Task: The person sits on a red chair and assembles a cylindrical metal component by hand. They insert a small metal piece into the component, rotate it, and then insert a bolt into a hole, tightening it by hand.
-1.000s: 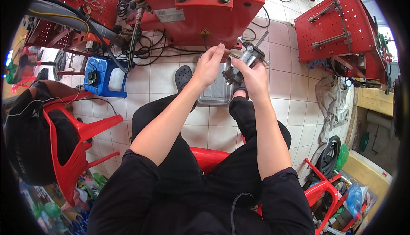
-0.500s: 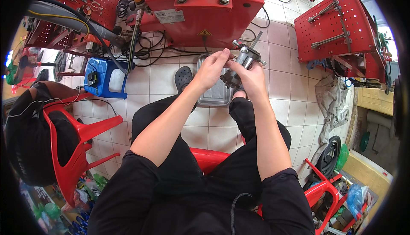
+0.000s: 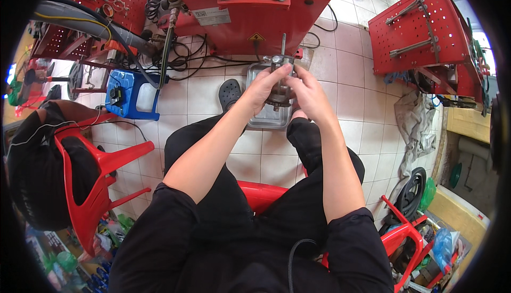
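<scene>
Between my hands is a metal mechanical assembly (image 3: pixel 279 98) with a round dark lower end, bolts at its side and a thin rod pointing away from me. My left hand (image 3: pixel 264 86) is closed around its left side, thumb on top. On its right side my right hand (image 3: pixel 307 91) grips it, with the fingers bent over the metal. Some of its middle is hidden by my fingers. Below it, a grey rectangular tray (image 3: pixel 266 124) rests on the tiled floor between my feet.
A large red machine (image 3: pixel 255 21) stands ahead, with black cables (image 3: pixel 186 58) on the floor before it. A blue stool (image 3: pixel 128 95) and a red chair (image 3: pixel 88 170) with a seated person are at left. To the right are a red perforated panel (image 3: pixel 410 32) and a grey cloth (image 3: pixel 412 128).
The assembly has swung left, its rod now pointing nearly straight ahead. My right hand has shifted slightly left with it, and my left hand has come down around its side.
</scene>
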Action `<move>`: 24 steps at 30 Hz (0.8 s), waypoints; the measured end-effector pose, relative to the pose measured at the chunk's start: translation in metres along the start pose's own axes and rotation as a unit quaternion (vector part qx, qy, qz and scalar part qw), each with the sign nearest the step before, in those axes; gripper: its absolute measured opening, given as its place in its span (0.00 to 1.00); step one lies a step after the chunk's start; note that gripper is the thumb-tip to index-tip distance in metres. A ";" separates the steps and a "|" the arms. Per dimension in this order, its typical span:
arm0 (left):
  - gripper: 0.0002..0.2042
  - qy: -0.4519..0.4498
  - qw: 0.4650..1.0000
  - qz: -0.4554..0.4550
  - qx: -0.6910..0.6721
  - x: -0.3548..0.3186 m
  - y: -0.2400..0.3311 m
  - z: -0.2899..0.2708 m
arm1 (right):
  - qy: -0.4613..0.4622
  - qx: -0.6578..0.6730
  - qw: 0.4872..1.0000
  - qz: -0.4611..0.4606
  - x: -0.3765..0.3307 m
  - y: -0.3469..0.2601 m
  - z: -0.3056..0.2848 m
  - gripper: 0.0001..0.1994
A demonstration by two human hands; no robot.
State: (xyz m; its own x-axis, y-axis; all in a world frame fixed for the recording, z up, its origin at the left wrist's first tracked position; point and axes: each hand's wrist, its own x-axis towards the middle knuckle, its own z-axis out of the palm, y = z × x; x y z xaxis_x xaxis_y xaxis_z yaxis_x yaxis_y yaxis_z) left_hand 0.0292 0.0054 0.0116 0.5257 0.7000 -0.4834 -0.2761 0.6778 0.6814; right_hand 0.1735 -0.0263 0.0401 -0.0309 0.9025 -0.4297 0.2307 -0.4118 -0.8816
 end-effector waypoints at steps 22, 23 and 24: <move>0.15 0.014 0.995 -0.029 -0.093 0.012 -0.013 -0.009 | 0.152 -0.111 0.976 -0.107 -0.009 -0.006 0.001 0.19; 0.14 0.029 0.989 -0.024 -0.146 0.013 -0.014 -0.007 | 0.169 -0.082 0.977 -0.099 -0.008 -0.009 -0.002 0.17; 0.13 0.044 0.979 -0.019 -0.199 0.014 -0.015 -0.007 | 0.186 -0.054 0.977 -0.091 -0.007 -0.010 -0.005 0.15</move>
State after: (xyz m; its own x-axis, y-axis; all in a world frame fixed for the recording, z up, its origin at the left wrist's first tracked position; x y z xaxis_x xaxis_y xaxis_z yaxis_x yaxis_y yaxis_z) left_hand 0.0350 0.0065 -0.0088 0.4750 0.6770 -0.5622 -0.5581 0.7257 0.4023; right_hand 0.1760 -0.0278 0.0531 0.2703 0.9511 -0.1493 0.3555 -0.2427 -0.9026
